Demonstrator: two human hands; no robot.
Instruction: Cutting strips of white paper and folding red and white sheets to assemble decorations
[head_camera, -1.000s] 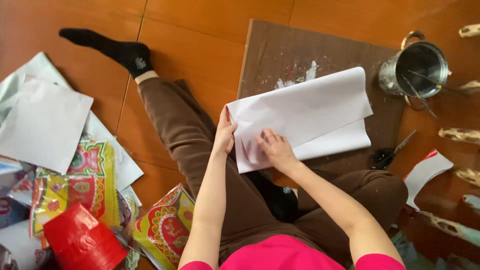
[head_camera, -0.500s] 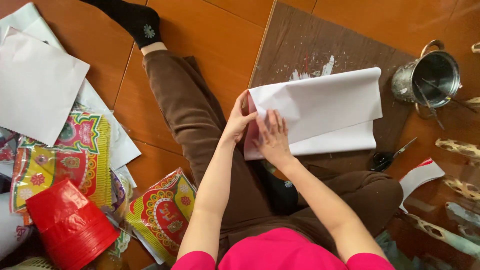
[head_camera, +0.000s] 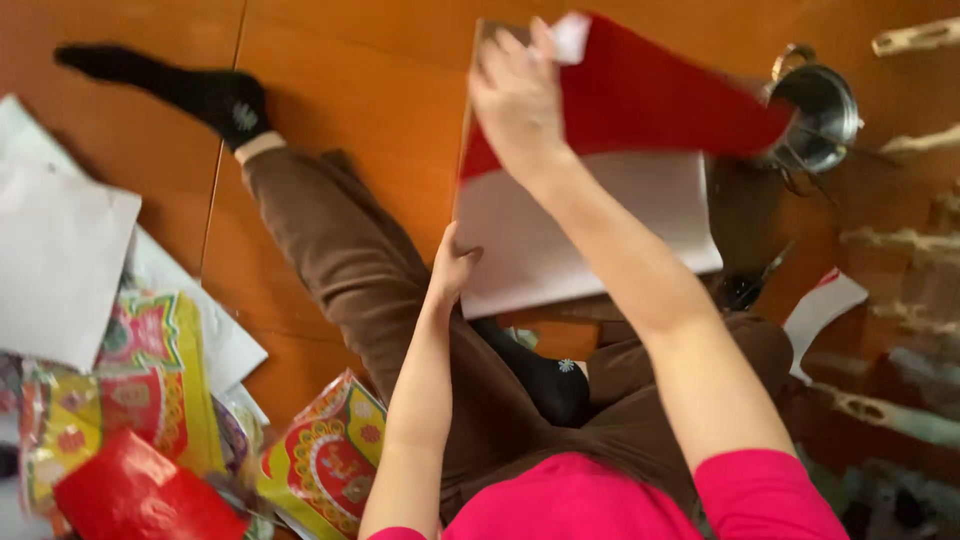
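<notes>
I sit on an orange wooden floor in brown trousers and a pink top. My right hand (head_camera: 515, 95) is raised, pinching a corner of a large paper sheet and folding it over, so its red side (head_camera: 650, 100) shows above the white side (head_camera: 580, 240). My left hand (head_camera: 452, 270) presses on the sheet's left edge near my knee. The sheet lies over a brown board (head_camera: 480, 40), mostly hidden by it.
A steel pot (head_camera: 815, 115) stands at the far right of the board, with scissors (head_camera: 745, 285) below it. White sheets (head_camera: 60, 260), colourful printed papers (head_camera: 150, 380) and a red sheet (head_camera: 140, 495) lie at my left. A red-and-white paper scrap (head_camera: 820, 310) lies at right.
My right hand has lifted from the sheet's middle, pulling a corner up and over so the red underside shows. The left hand slid down the left edge. The view shifted.
</notes>
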